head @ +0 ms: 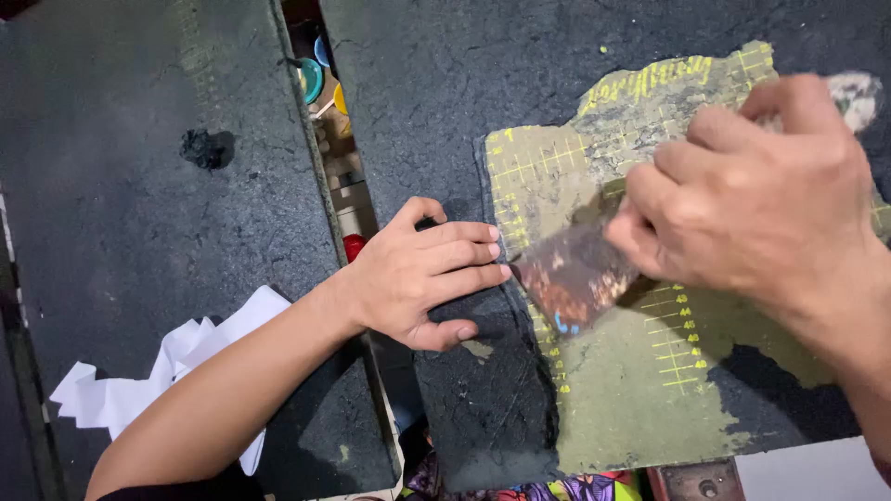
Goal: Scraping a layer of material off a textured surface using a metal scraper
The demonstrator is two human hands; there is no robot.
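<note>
Gripping a flat scraper point(574, 274) with a rusty, mottled blade, the right hand point(756, 190) has its fingers curled tightly round the handle, whose pale worn end point(856, 96) pokes out past the knuckles. The blade's tip lies low on the worn green cutting mat point(613, 371), near the mat's left edge, where yellow grid lines and ruler marks show through grime and patches of dark residue; whether the blade edge actually touches the mat is hard to tell, since the tool looks a little blurred. Just left of the blade, the left hand point(422, 274) lies flat with fingers straight and pressed together, thumb tucked below, its fingertips resting at the mat's left border and almost meeting the scraper's tip. It holds nothing and bears down on the dark, rough tabletop point(418, 102) that carries the mat. A narrow gap point(339, 148) separates this surface from a second dark board point(121, 204) on the left; through the gap, small round coloured objects show below, teal, yellow and red. On the left board sits a small black lump point(200, 148), well away from the hands, and some crumpled white paper point(158, 371) lies under the left forearm. At the bottom edge, a strip of bright patterned material point(557, 489) peeks out beneath the tabletop.
</note>
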